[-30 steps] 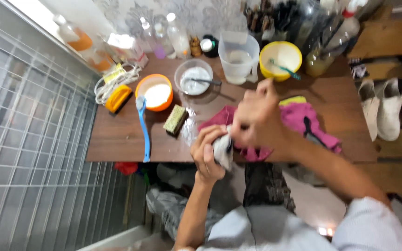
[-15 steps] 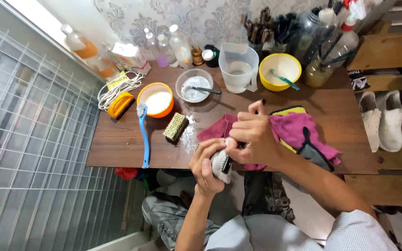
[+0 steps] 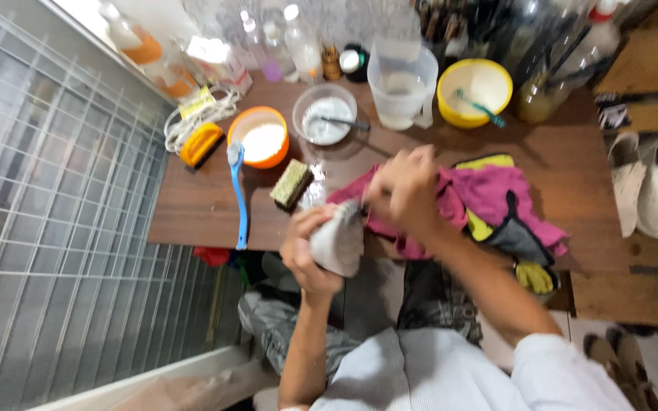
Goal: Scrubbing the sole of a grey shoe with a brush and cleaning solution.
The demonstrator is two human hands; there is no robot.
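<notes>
My left hand [image 3: 304, 247] grips a grey-white shoe [image 3: 338, 242] at the near edge of the brown wooden table [image 3: 207, 205]. My right hand [image 3: 405, 190] is closed just above the shoe's upper end, blurred; what it pinches is too small to tell. A pink cloth [image 3: 489, 198] with yellow and dark parts lies on the table under and right of my right hand. A green-topped scrub brush [image 3: 292, 183] rests left of the shoe.
A blue long-handled brush [image 3: 238, 194], orange bowl [image 3: 259, 137], clear bowl with spoon [image 3: 324, 114], clear jug [image 3: 400, 80], yellow bowl [image 3: 474, 91] and bottles stand farther back. A white wire grid [image 3: 47, 228] runs along the left. White shoes [image 3: 649, 190] sit at right.
The view has shifted slightly. My right hand has moved a little up and right off the shoe's top, while my left hand keeps holding the shoe.
</notes>
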